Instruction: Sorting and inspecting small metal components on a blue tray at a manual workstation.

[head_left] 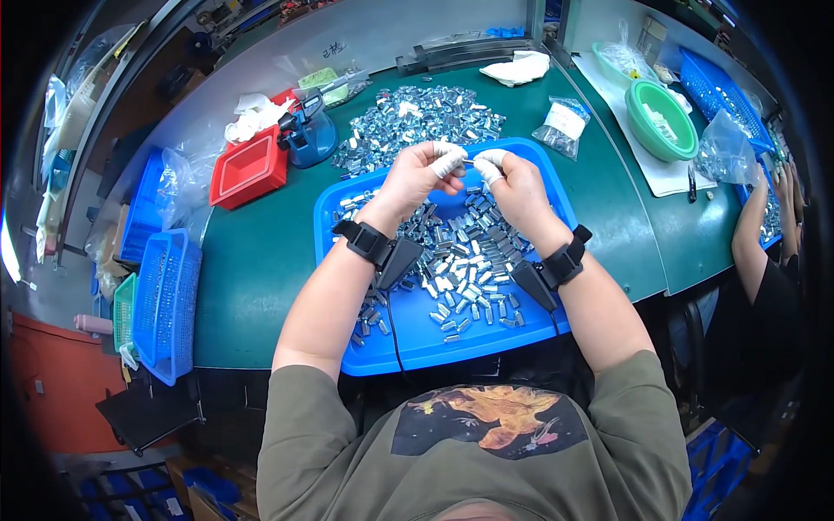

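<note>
My left hand [423,173] and my right hand [514,181] meet above the far end of a blue tray [434,343]. Both wear white fingertip covers and black wrist straps. Between the fingertips of both hands sits one small silver metal part [470,161]. The tray holds several small shiny metal parts [465,260] spread under my wrists. A larger heap of the same metal parts [408,122] lies on the green table just beyond the tray.
A red tray [249,167] and a blue device [308,135] stand at the far left, blue baskets [165,300] at the left edge. A bag of parts [560,126], green bowls [662,119] and another person's arms [756,226] are on the right.
</note>
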`<move>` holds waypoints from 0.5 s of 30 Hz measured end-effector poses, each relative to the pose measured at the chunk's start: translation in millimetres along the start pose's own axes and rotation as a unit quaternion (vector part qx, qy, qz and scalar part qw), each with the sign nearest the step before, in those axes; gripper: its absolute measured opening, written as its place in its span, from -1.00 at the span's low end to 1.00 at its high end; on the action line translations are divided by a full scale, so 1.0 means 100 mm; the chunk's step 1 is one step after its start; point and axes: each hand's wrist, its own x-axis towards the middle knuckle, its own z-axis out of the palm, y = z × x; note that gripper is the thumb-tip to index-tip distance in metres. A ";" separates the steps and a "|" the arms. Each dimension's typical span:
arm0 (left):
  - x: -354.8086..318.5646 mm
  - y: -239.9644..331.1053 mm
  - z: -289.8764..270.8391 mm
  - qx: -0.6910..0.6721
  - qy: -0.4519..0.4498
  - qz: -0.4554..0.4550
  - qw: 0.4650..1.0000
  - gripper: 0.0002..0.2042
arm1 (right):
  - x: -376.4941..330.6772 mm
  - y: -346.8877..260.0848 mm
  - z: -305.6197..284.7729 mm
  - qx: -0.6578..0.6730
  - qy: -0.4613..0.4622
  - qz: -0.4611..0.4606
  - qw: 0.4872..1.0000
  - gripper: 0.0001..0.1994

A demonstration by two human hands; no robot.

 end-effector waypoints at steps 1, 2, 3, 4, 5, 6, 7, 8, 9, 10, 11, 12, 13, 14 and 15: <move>0.00 0.00 0.03 -0.002 0.003 0.009 1.000 -0.81 | 0.00 0.00 0.00 0.000 -0.001 0.001 1.000 -0.82; -0.01 0.00 0.06 -0.004 0.007 0.018 1.000 -0.82 | -0.01 0.00 0.00 -0.008 0.003 -0.002 1.000 -0.83; -0.01 0.00 0.08 -0.005 0.009 0.027 1.000 -0.82 | -0.01 -0.01 0.01 -0.016 0.006 -0.005 1.000 -0.83; -0.01 -0.02 0.09 -0.005 0.009 0.025 1.000 -0.82 | -0.02 -0.01 0.01 -0.024 0.011 -0.008 1.000 -0.83; -0.02 -0.03 0.09 0.013 0.015 0.043 0.999 -0.83 | -0.02 0.01 0.02 -0.024 0.011 -0.006 1.000 -0.83; -0.02 -0.04 0.10 0.031 0.020 0.060 0.998 -0.84 | -0.02 0.03 0.03 -0.033 0.009 -0.003 0.999 -0.83; -0.02 -0.06 0.11 0.049 0.025 0.078 0.995 -0.84 | -0.03 0.04 0.04 -0.041 0.008 0.000 0.999 -0.83; -0.02 -0.07 0.13 0.049 0.024 0.076 0.996 -0.84 | -0.03 0.06 0.05 -0.049 0.006 0.003 0.999 -0.84; -0.02 -0.08 0.14 0.053 0.025 0.090 0.994 -0.85 | -0.04 0.07 0.04 -0.049 0.007 0.005 0.999 -0.84; -0.03 -0.09 0.16 0.057 0.027 0.103 0.993 -0.86 | -0.05 0.05 0.03 -0.023 0.003 0.022 0.999 -0.84; -0.03 -0.09 0.17 0.061 0.030 0.116 0.991 -0.86 | -0.05 0.02 0.02 0.002 -0.001 0.040 0.999 -0.84; -0.04 -0.08 0.19 0.062 0.029 0.114 0.991 -0.86 | -0.06 0.00 0.01 0.028 -0.005 0.058 0.998 -0.84; -0.04 -0.08 0.19 0.067 0.033 0.118 0.990 -0.87 | -0.05 -0.02 0.01 0.030 -0.005 0.059 0.998 -0.84; -0.04 -0.07 0.20 0.072 0.038 0.123 0.989 -0.87 | -0.04 -0.04 0.00 0.057 -0.015 0.081 0.995 -0.84; -0.04 -0.06 0.21 0.076 0.042 0.129 0.988 -0.88 | -0.02 -0.05 -0.01 0.085 -0.025 0.102 0.991 -0.84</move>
